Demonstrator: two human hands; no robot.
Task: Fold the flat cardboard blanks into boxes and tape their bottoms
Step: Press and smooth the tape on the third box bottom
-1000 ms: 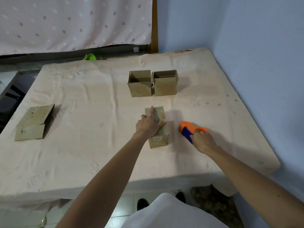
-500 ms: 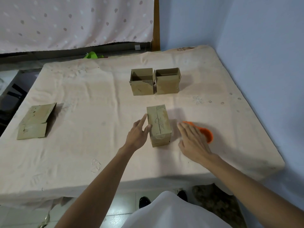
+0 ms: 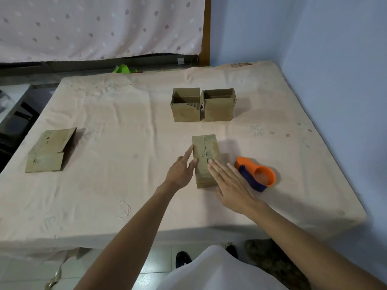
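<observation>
A folded cardboard box (image 3: 206,151) lies bottom-up in the middle of the table, its two flaps meeting along a seam. My left hand (image 3: 181,169) rests against the box's left side with straight fingers. My right hand (image 3: 231,184) lies flat, its fingertips on the near right part of the box top. An orange and blue tape dispenser (image 3: 256,174) lies on the cloth just right of my right hand, untouched. A stack of flat cardboard blanks (image 3: 49,150) sits at the left.
Two upright open boxes (image 3: 186,105) (image 3: 219,105) stand side by side behind the folded one. The table, covered in a beige cloth (image 3: 125,143), runs to a blue wall on the right. The front edge is near my body.
My right hand let go of the tape dispenser and moved left onto the box. My left hand slid off the box top to its left side.
</observation>
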